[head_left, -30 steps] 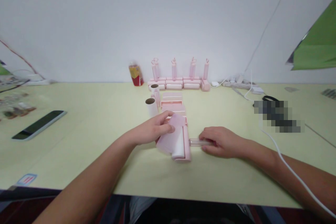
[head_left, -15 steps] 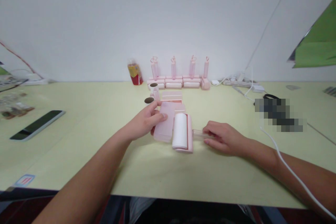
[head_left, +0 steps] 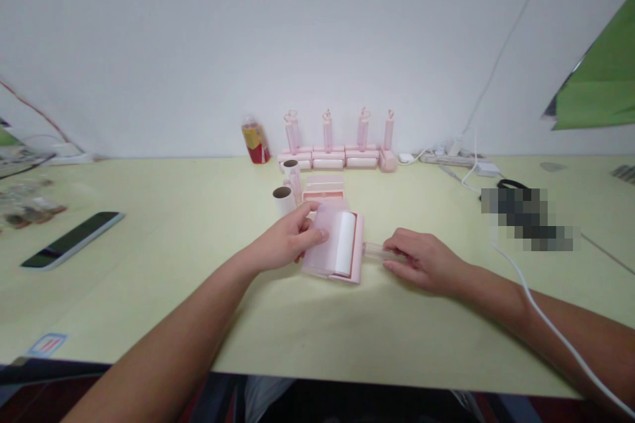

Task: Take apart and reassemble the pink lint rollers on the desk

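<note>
We pinch cover [head_left: 320, 258] w/ L hand [head_left: 282, 242], handle [head_left: 374, 250] w/ R hand [head_left: 430, 260]; roll [head_left: 346, 244] in frame [head_left: 359, 248], cover partly over; 2 tubes [head_left: 282, 205] unmounted.

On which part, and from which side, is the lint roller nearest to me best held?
Probably by the clear handle, coming from the right, where the right hand has its grip. The slim handle sticks out sideways from the lint roller, while on the left the translucent pink cover overlaps its white roll.
</note>
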`<state>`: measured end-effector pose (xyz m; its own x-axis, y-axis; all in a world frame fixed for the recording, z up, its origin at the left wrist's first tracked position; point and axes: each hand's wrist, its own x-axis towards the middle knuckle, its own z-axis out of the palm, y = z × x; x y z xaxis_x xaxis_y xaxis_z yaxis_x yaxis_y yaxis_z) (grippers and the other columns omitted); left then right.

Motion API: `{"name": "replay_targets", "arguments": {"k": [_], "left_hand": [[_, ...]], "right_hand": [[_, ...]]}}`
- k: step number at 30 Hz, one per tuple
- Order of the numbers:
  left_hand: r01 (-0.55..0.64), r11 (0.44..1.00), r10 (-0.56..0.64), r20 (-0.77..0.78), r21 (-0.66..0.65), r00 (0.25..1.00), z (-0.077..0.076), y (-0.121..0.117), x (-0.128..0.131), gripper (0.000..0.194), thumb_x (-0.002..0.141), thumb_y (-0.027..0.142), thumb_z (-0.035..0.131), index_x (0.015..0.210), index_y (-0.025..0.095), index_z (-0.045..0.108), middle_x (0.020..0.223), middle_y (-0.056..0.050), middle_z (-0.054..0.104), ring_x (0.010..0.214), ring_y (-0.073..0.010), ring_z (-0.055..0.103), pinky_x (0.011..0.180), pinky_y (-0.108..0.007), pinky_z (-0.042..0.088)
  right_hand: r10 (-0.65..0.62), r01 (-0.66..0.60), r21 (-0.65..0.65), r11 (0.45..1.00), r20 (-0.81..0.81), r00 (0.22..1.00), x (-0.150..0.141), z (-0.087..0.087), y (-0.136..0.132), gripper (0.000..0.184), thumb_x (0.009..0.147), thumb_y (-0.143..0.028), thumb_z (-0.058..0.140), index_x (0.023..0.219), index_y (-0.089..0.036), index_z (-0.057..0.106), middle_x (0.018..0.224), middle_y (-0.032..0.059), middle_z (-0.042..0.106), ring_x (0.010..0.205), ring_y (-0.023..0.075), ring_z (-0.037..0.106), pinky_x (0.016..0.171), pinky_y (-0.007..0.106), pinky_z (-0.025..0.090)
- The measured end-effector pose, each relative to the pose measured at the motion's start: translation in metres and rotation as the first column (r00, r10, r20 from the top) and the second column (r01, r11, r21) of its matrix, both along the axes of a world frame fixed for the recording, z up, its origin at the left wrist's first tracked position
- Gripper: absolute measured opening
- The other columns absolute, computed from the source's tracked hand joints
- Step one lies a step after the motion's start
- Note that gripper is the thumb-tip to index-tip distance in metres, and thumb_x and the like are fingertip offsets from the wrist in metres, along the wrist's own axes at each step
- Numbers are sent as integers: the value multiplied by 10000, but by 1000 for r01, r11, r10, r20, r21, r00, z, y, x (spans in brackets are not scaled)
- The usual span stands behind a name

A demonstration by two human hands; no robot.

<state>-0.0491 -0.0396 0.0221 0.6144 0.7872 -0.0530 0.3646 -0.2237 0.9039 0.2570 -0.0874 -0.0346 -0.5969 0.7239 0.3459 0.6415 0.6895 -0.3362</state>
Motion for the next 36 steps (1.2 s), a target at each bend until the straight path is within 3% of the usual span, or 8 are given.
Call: {"name": "replay_targets", "arguments": {"k": [6, 15, 19, 24, 31, 36], "left_hand": [[59, 997, -55, 78, -51, 995, -1, -4, 3, 542, 879, 403, 598, 1348, 228, 389, 868, -11, 555, 616, -106, 522, 509, -196, 411], [35, 999, -30, 165, -30, 986, -3, -11, 17, 455, 867, 402, 613, 1244, 199, 461, 886, -12, 547, 689, -118, 515, 584, -207, 397], [-6, 998, 18, 203, -56, 979, -1, -12, 18, 498, 857, 414, 617, 1283, 210, 458, 884, -18, 570, 646, -115, 520, 532, -193, 378], [-139, 987, 156, 264, -81, 952, 3, -13, 19, 476, 886, 426, 561, 1302, 217, 462, 942, -37, 614, 708, -146, 584, 562, -211, 427], [-163, 986, 157, 146, 30, 977, -7, -14, 21, 491, 877, 416, 581, 1309, 219, 458, 794, 4, 575, 581, -110, 503, 503, -197, 345], [-152, 985, 142, 117, 78, 983, -12, -19, 29, 466, 889, 407, 554, 1297, 201, 465, 778, 11, 555, 624, -123, 501, 541, -209, 364]], "right_hand": [[19, -18, 21, 1000, -4, 1000, -1, 2, -2, 203, 927, -343, 526, 1010, -164, 575, 834, 51, 561, 719, 164, 515, 660, 295, 407], [26, -26, 39, 999, -8, 1000, 0, 3, -4, 196, 929, -338, 526, 1018, -170, 577, 823, 54, 564, 715, 167, 519, 653, 294, 418], [29, -28, 57, 998, -14, 999, -2, 6, -5, 208, 931, -338, 530, 1032, -164, 581, 830, 57, 569, 717, 166, 524, 653, 294, 420], [13, -10, 112, 994, -27, 1000, -3, 10, -6, 238, 941, -341, 521, 1074, -156, 588, 841, 67, 584, 719, 169, 540, 644, 288, 431], [14, -16, 95, 995, 21, 1000, -5, 7, -6, 271, 947, -355, 508, 1106, -155, 598, 884, 85, 606, 758, 185, 570, 679, 305, 465], [22, -22, 63, 998, -5, 1000, -8, 6, -7, 260, 945, -353, 511, 1083, -153, 604, 862, 78, 597, 750, 180, 559, 680, 309, 460]]}}
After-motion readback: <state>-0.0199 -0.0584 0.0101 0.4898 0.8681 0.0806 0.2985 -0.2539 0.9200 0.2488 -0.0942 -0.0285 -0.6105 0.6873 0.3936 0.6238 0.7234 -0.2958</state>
